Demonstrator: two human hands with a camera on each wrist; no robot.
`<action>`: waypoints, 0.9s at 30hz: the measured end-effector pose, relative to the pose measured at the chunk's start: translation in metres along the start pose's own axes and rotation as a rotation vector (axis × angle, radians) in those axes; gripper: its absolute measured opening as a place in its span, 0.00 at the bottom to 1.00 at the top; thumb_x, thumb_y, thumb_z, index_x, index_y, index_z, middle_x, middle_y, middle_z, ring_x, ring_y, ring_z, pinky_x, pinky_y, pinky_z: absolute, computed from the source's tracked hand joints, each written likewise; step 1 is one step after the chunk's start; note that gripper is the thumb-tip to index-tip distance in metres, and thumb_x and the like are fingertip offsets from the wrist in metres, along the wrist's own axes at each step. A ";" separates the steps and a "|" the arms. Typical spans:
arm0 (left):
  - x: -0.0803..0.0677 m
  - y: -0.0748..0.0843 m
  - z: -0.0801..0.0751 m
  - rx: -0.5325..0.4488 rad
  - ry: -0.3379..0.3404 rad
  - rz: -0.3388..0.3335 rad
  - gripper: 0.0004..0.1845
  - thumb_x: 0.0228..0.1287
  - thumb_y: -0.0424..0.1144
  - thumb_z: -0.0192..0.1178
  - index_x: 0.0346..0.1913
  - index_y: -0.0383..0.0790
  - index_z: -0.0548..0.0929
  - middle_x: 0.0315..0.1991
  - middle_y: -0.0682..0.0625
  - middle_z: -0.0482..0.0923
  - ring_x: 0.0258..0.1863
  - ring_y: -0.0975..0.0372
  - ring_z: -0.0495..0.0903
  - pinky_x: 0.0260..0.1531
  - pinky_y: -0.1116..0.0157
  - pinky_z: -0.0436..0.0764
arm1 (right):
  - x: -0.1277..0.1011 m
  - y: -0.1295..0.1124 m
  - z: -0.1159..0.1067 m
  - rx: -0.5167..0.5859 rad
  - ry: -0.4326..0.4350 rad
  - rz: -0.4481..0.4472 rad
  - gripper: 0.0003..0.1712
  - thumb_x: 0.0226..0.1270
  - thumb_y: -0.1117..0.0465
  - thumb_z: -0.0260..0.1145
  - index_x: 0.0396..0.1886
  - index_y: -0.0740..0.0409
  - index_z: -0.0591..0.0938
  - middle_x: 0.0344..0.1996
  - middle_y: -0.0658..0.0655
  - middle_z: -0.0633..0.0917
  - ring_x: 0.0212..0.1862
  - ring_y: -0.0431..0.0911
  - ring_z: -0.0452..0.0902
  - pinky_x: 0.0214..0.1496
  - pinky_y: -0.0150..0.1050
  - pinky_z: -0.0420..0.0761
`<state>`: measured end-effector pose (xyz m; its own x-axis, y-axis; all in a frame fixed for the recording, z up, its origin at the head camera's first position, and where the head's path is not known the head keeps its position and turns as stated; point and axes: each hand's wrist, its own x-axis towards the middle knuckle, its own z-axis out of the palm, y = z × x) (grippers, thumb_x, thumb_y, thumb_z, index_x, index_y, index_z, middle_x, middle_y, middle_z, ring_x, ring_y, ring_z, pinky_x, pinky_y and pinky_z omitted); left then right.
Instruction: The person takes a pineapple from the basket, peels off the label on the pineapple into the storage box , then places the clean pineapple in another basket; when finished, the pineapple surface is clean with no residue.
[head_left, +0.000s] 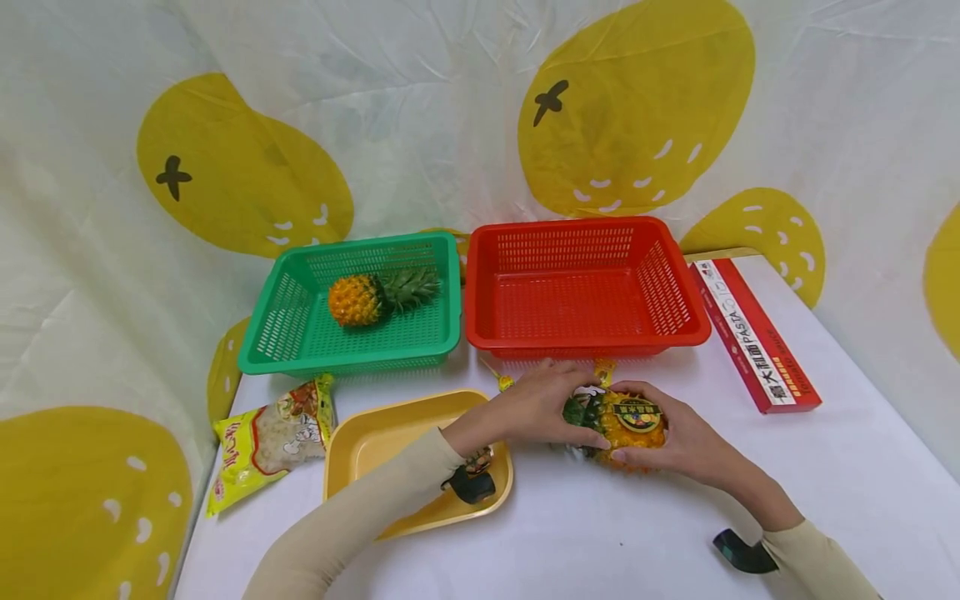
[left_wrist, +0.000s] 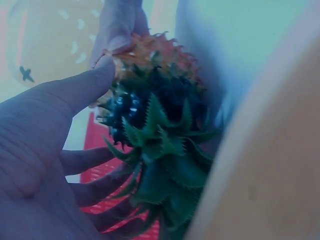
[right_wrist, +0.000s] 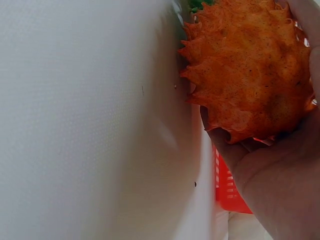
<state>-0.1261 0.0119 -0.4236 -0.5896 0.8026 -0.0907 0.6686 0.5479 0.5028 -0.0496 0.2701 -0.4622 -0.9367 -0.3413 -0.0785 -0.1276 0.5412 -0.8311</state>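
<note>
In front of the red basket, both hands are around a small pineapple [head_left: 630, 442] lying on its side low over the white table, a dark round label on its orange body. My right hand [head_left: 690, 442] grips the body's right end, with thumb and fingers spread round the spiky skin [right_wrist: 250, 75]. At the leafy end, my left hand [head_left: 543, 404] holds the pineapple, its thumb on the near side close to the right thumb. Behind the green crown [left_wrist: 167, 175] the other left fingers curve, partly hidden by leaves in the left wrist view.
A green basket [head_left: 352, 365] holds another pineapple [head_left: 355, 301]; the red basket [head_left: 585, 342] stands beside it. A yellow tray [head_left: 405, 412] lies under the left forearm, next to a yellow food bag [head_left: 277, 442]. A pasta box [head_left: 757, 337] is at right. A small yellow lollipop [head_left: 506, 382] lies behind the left hand.
</note>
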 end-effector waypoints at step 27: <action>0.012 0.026 0.001 -0.142 0.190 0.090 0.14 0.74 0.52 0.68 0.50 0.46 0.87 0.44 0.60 0.83 0.48 0.65 0.76 0.51 0.74 0.67 | -0.002 0.000 0.000 -0.019 0.000 0.005 0.50 0.60 0.48 0.83 0.77 0.51 0.69 0.63 0.55 0.79 0.58 0.51 0.75 0.51 0.40 0.83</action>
<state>-0.1152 0.0363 -0.4129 -0.6141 0.7806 0.1164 0.6596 0.4267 0.6187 -0.0478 0.2706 -0.4624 -0.9374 -0.3383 -0.0828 -0.1287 0.5574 -0.8202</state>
